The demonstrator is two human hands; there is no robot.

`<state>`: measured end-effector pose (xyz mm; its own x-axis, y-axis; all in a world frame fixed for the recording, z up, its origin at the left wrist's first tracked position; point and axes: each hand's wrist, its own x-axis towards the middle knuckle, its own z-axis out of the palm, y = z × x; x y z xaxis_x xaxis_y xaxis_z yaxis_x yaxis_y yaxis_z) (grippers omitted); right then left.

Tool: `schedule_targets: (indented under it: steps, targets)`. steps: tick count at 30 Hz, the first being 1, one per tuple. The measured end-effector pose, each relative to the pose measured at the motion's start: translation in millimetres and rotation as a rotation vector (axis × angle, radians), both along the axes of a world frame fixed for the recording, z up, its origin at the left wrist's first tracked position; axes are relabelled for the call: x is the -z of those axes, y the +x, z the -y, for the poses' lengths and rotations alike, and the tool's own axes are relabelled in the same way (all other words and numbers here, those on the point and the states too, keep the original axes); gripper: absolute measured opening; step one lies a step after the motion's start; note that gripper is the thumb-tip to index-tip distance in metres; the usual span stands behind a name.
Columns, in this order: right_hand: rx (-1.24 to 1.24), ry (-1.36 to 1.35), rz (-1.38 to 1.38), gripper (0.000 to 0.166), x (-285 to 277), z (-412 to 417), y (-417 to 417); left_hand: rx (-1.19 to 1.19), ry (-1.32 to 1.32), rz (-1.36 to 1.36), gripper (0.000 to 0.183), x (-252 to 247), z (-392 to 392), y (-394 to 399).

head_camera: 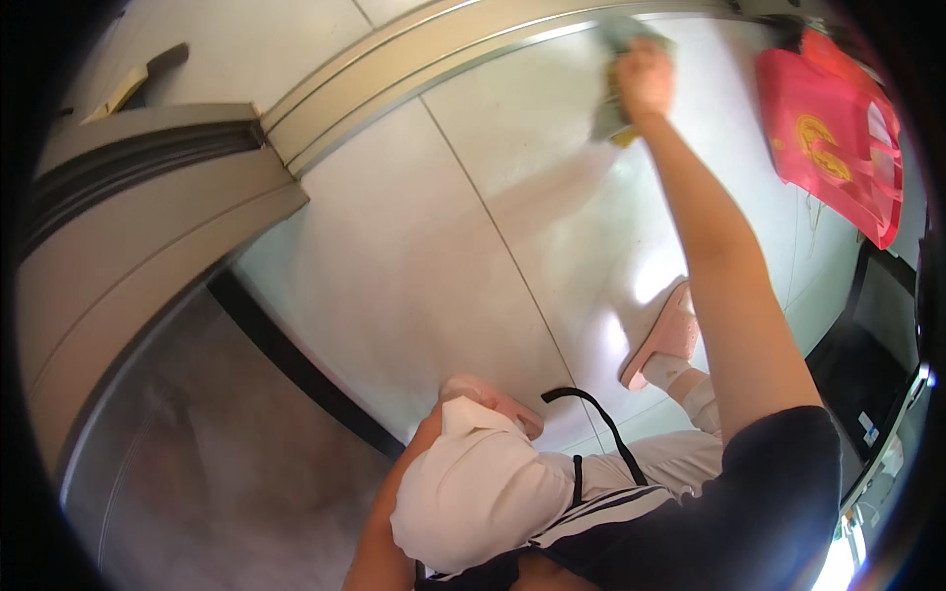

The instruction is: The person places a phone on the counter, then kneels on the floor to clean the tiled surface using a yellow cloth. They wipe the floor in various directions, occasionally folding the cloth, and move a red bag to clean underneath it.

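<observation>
My right hand [649, 77] is stretched far forward, pressing a grey-green cloth [628, 33] with yellow parts onto the pale tiled floor [473, 221]. Motion blurs both hand and cloth. They lie close to the metal edge of a door threshold [414, 63]. My left forearm [388, 510] runs down past my bent knee in light trousers [473, 495], and the knee hides my left hand. Beneath me are two pink slippers, one by the left knee [521, 417] and one further right [669, 336].
A door frame [170, 185] juts in at the left, beside a dark glossy panel [244, 428] with a black edge. Red bags [820, 148] stand at the right. Below them is a black-framed screen or panel [850, 369]. A black cord [602, 414] hangs from my waist.
</observation>
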<state>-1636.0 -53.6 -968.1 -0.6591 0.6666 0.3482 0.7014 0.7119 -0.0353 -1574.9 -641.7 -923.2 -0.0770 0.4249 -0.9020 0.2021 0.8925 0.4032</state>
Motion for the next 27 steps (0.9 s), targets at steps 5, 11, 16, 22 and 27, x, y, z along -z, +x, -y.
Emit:
schedule_targets:
  steps: [5,11,16,22,27]
  targets:
    - [-0.071,0.076,0.11,0.037,10.6,30.3,13.7,0.001,-0.001,0.005,0.03,-4.0,1.4,2.0]
    - [-0.709,-0.6,0.019,0.037,-41.6,302.9,-70.1,-0.012,0.0,0.01,0.031,-5.5,3.3,3.3]
    - [-1.35,-0.642,0.072,0.043,-22.8,438.5,-4.7,0.009,0.014,0.015,0.031,-7.7,-1.5,-0.1]
    - [-1.269,-0.945,0.253,0.048,-39.1,328.3,70.6,-0.001,0.024,0.0,0.032,-3.7,3.3,-0.3]
    - [-0.31,-0.354,0.234,0.048,-31.9,143.7,145.1,0.015,0.044,-0.018,0.032,-3.0,-8.4,-13.1]
